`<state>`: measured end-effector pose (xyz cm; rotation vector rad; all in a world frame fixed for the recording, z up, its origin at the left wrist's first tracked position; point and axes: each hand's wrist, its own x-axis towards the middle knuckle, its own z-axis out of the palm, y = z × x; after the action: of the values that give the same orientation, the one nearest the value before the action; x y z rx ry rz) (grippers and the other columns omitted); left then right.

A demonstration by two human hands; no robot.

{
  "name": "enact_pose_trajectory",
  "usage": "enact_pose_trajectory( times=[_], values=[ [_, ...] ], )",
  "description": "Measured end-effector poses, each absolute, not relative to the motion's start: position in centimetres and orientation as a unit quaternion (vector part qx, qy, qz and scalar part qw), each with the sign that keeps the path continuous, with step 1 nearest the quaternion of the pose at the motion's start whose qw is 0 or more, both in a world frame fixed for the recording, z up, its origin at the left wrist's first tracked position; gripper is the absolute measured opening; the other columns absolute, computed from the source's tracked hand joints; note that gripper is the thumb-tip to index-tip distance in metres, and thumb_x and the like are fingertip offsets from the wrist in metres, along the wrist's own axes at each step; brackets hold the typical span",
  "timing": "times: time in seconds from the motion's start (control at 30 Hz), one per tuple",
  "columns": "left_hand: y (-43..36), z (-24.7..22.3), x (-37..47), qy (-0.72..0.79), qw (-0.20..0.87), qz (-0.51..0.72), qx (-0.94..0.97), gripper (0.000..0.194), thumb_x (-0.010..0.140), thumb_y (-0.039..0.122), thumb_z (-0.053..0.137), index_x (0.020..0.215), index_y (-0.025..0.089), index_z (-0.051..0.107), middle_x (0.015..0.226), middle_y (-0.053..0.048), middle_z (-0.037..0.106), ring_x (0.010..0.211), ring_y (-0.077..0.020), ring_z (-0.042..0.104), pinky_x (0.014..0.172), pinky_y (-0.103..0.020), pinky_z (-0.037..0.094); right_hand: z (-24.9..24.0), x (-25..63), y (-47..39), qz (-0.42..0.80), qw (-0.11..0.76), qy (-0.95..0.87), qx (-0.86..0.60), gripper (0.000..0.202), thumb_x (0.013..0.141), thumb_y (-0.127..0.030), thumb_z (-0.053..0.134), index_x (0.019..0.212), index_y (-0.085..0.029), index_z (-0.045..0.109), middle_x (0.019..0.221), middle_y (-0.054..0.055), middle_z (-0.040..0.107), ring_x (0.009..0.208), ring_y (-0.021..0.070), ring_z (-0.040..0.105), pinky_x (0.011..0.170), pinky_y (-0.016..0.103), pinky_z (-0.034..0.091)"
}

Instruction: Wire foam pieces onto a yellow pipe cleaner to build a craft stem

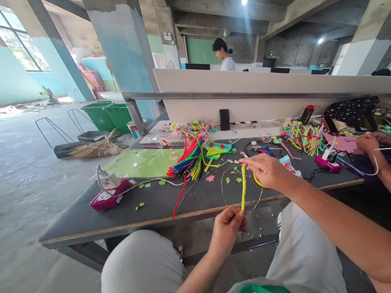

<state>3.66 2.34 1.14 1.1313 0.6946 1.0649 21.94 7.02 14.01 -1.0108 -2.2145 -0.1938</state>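
Observation:
A length of yellow pipe cleaner [244, 188], which looks twisted or wound, stands nearly upright before the table's front edge. Its lower end is pinched between the thumb and fingers of my left hand [229, 225], above my lap. At the upper end, my right hand [264, 170] is closed with its fingertips on the pipe cleaner. A yellow loop shows partly behind my right hand. Thin wire [222, 186] curves beside the yellow piece. Behind, a bundle of many-coloured pipe cleaners [192, 159] lies on the dark table [152, 201], with a red one hanging toward the front edge.
Magenta hot-glue-like or power units [111, 197] with white cables sit at left and right. Green and pink foam scraps [210, 178], a phone [224, 119] and a red-capped bottle [307, 114] are on the table. At right, another person's hands [369, 143] hold a pink sheet.

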Motion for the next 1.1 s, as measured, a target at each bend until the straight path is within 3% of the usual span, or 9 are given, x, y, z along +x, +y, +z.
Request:
enact_pose_trajectory(
  times=[0.13,0.27,0.4,0.53,0.67,0.8,0.9,1.1],
  values=[
    [2.5,0.4,3.8,0.307,0.649,0.470,0.514,0.028,0.078,0.041,0.063,0.068,0.016,0.056,0.055,0.001,0.057,0.048,-0.0116,0.054,0.050,-0.023,0.042,15.0,21.5,7.1,-0.099,0.301,-0.860,-0.400,0.029,0.089,-0.019,0.049,0.114,-0.025,0.063,0.102,0.005,0.072,0.091,0.0198,0.065,0.084,0.034,0.044],
    [2.5,-0.2,3.8,0.314,0.618,0.475,0.542,0.027,0.081,0.041,0.060,0.069,0.016,0.056,0.054,0.001,0.056,0.049,-0.0107,0.053,0.051,-0.022,0.041,16.3,20.5,6.7,-0.159,0.190,-0.869,-0.428,0.020,0.087,-0.023,0.053,0.100,-0.021,0.069,0.087,0.006,0.074,0.080,0.0212,0.066,0.073,0.031,0.043],
    [2.4,-0.4,3.8,0.335,0.614,0.460,0.547,0.028,0.080,0.042,0.059,0.069,0.016,0.056,0.056,0.002,0.056,0.050,-0.0107,0.054,0.052,-0.022,0.042,17.5,19.6,6.0,-0.182,0.103,-0.862,-0.462,0.022,0.085,-0.017,0.051,0.097,-0.021,0.068,0.083,0.005,0.073,0.073,0.0194,0.066,0.064,0.027,0.040],
    [2.2,0.0,3.9,0.345,0.629,0.447,0.535,0.030,0.079,0.043,0.061,0.067,0.016,0.056,0.056,0.001,0.057,0.051,-0.0108,0.055,0.052,-0.022,0.042,17.8,19.2,5.7,-0.184,0.071,-0.857,-0.476,0.030,0.082,-0.011,0.049,0.103,-0.023,0.066,0.084,0.004,0.072,0.075,0.0186,0.065,0.064,0.026,0.039],
    [2.2,0.4,3.8,0.335,0.652,0.449,0.510,0.032,0.075,0.045,0.064,0.066,0.015,0.056,0.055,0.001,0.056,0.048,-0.0111,0.055,0.049,-0.022,0.043,17.3,19.5,6.2,-0.157,0.101,-0.860,-0.474,0.032,0.082,-0.009,0.049,0.103,-0.023,0.067,0.087,0.004,0.072,0.080,0.0186,0.066,0.068,0.025,0.043],
    [2.3,0.6,3.6,0.318,0.677,0.450,0.488,0.033,0.073,0.045,0.066,0.067,0.015,0.056,0.055,0.001,0.057,0.046,-0.0115,0.055,0.047,-0.022,0.042,17.0,20.3,7.1,-0.055,0.222,-0.866,-0.444,0.031,0.089,-0.014,0.047,0.112,-0.025,0.064,0.099,0.001,0.073,0.089,0.0155,0.067,0.076,0.024,0.047],
    [2.5,0.7,3.5,0.303,0.684,0.454,0.484,0.032,0.074,0.044,0.067,0.068,0.014,0.058,0.056,0.000,0.058,0.047,-0.0117,0.055,0.048,-0.023,0.044,16.9,20.9,7.3,-0.043,0.282,-0.848,-0.446,0.027,0.090,-0.018,0.048,0.110,-0.022,0.065,0.101,0.003,0.072,0.090,0.0160,0.068,0.078,0.025,0.049],
    [2.4,0.8,3.5,0.295,0.678,0.468,0.484,0.030,0.075,0.042,0.067,0.067,0.014,0.058,0.056,-0.001,0.059,0.048,-0.0121,0.056,0.049,-0.024,0.045,15.7,21.1,7.0,-0.107,0.256,-0.853,-0.441,0.024,0.088,-0.018,0.053,0.107,-0.022,0.067,0.098,0.004,0.073,0.086,0.0181,0.068,0.077,0.027,0.049]
  ],
)
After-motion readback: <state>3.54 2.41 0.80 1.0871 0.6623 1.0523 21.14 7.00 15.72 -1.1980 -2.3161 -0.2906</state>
